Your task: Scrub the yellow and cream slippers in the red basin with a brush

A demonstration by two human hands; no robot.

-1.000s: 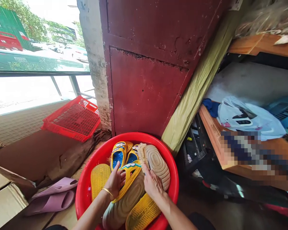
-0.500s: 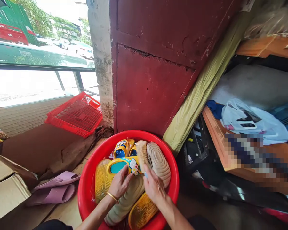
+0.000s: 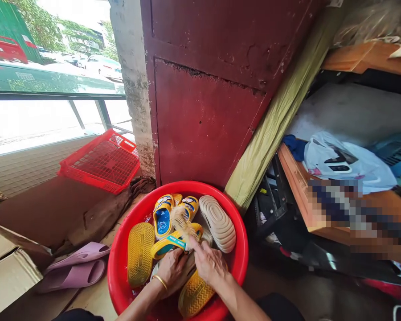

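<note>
A red basin (image 3: 115, 267) holds several slippers and some water. My left hand (image 3: 173, 269), with a gold bangle at the wrist, grips a yellow slipper with a teal insole (image 3: 167, 248). In my right hand (image 3: 209, 263) is a pale scrubbing brush (image 3: 182, 220), its head over that slipper. Behind them lie yellow-and-blue slippers (image 3: 163, 216). A beige slipper (image 3: 218, 223) rests sole up at the right, and yellow soles show at the left (image 3: 140, 254) and near the front (image 3: 197, 296).
Purple slippers (image 3: 83, 269) lie left of the basin, near cardboard (image 3: 10, 276). A red crate (image 3: 102, 162) stands farther back. A maroon door (image 3: 203, 129) is behind the basin; a wooden shelf (image 3: 300, 191) with a white bag (image 3: 347, 165) is at the right.
The held slipper has been turned so its strap faces differently. The brush has moved left and now tilts over it. The yellow-and-blue slippers behind are more exposed.
</note>
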